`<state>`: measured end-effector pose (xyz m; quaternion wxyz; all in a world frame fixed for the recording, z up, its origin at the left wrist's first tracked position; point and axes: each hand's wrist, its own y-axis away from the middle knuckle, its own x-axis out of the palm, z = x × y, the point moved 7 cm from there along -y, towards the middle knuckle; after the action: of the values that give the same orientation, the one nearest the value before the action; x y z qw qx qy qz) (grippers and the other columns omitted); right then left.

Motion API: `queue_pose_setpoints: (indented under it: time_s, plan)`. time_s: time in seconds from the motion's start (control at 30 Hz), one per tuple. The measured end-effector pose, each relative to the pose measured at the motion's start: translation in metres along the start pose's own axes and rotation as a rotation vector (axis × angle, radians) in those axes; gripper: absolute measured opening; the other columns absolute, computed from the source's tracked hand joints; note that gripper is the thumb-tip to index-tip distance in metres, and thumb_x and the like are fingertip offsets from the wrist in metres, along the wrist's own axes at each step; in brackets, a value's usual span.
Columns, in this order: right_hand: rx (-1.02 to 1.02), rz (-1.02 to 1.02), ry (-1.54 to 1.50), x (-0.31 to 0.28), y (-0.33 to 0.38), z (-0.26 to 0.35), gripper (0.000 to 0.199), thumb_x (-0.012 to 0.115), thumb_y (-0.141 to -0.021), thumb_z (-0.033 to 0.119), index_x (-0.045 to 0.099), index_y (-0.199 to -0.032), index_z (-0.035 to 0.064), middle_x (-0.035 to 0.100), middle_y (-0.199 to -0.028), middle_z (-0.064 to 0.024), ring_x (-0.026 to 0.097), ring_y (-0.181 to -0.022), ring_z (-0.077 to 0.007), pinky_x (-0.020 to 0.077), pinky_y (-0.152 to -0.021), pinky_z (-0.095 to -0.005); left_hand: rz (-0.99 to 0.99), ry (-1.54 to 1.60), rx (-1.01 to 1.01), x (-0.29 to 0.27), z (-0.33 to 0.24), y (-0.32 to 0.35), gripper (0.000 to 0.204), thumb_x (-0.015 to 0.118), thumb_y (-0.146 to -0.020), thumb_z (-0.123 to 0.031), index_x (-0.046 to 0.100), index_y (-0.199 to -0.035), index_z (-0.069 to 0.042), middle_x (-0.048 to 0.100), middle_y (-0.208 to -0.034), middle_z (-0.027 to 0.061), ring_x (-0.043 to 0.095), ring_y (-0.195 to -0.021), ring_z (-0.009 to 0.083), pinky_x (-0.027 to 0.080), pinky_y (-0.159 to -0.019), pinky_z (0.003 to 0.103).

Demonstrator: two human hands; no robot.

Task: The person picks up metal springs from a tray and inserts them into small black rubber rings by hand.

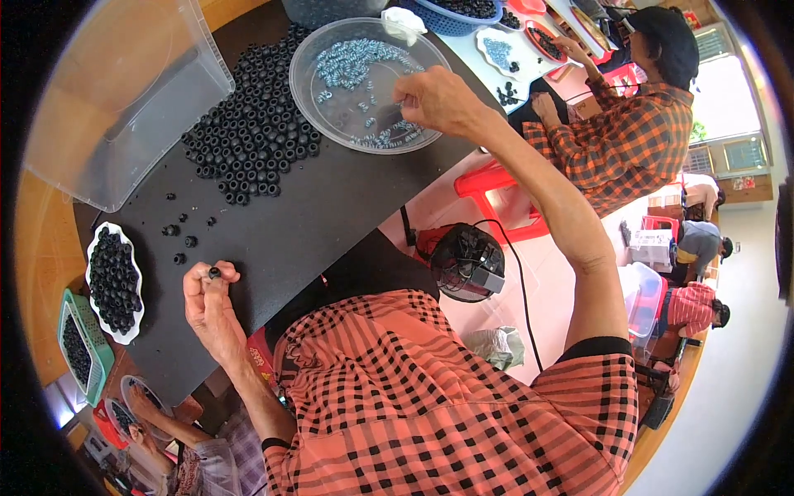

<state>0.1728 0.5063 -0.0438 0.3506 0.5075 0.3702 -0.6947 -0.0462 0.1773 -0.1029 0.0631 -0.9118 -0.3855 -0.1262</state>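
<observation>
Pinching one black piece (215, 273) in the left hand (211, 312), near left; holding the right hand (441, 99), fingertips drawn narrow, over the far clear tub (339, 116) of bluish springs (351, 64); cannot tell whether gripping one; seemingly midway through a single piece; perhaps finished with the contents of the white dish (126, 336) at left, though impossible to confirm; apparently plenty left, judging by the far black pile (256, 124).

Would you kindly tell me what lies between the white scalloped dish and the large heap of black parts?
In the head view, a few loose black pieces lie scattered on the dark tabletop between the white dish and the heap.
</observation>
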Motion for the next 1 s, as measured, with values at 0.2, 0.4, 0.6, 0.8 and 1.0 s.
queue_pose_setpoints:
  time_s: [0.2,0.4,0.6,0.8,1.0]
  plan:
    - [-0.026,-0.055,0.026,0.01,-0.002,0.002,0.02,0.063,-0.072,0.007,0.063,-0.092,0.0045,0.066,-0.076,-0.0137,0.064,-0.068,-0.0317,0.0515,-0.064,-0.0392,0.001,0.012,-0.011,0.002,0.0,-0.001,0.01,0.051,-0.088,0.002,0.052,-0.097,-0.002,0.055,-0.087,0.0069,0.056,-0.087,0.0168,0.047,-0.082,0.032]
    - [0.057,-0.248,-0.276,0.001,-0.002,-0.008,0.015,0.06,-0.075,0.009,0.067,-0.088,0.0039,0.066,-0.074,-0.0145,0.065,-0.071,-0.0314,0.0518,-0.068,-0.0401,-0.018,-0.011,-0.015,0.001,-0.001,0.0,0.009,0.051,-0.087,0.003,0.051,-0.094,-0.003,0.053,-0.087,0.0057,0.056,-0.087,0.0169,0.047,-0.082,0.032]
    - [0.053,-0.23,-0.294,0.0,-0.003,-0.013,0.016,0.061,-0.078,0.007,0.067,-0.092,0.0012,0.065,-0.074,-0.0127,0.062,-0.065,-0.0184,0.0507,-0.065,-0.0295,-0.013,-0.022,-0.022,0.002,0.0,0.0,0.009,0.051,-0.087,0.003,0.051,-0.093,-0.003,0.052,-0.088,0.0052,0.056,-0.087,0.0168,0.047,-0.082,0.032]
    - [-0.027,-0.144,-0.286,0.002,-0.002,-0.011,0.017,0.061,-0.078,0.007,0.067,-0.092,0.0004,0.065,-0.076,-0.0117,0.062,-0.067,-0.0192,0.0509,-0.066,-0.03,-0.009,-0.012,-0.011,0.003,-0.001,0.0,0.008,0.051,-0.088,0.003,0.051,-0.093,-0.003,0.053,-0.088,0.0056,0.056,-0.087,0.0166,0.047,-0.082,0.032]
    - [-0.025,0.036,-0.333,0.001,0.001,-0.007,0.02,0.06,-0.076,0.006,0.067,-0.094,0.0,0.066,-0.083,-0.0121,0.063,-0.07,-0.0215,0.0512,-0.068,-0.0326,-0.005,-0.031,-0.002,0.003,-0.001,-0.001,0.009,0.051,-0.087,0.003,0.052,-0.094,-0.003,0.055,-0.085,0.006,0.056,-0.087,0.0169,0.047,-0.082,0.032]
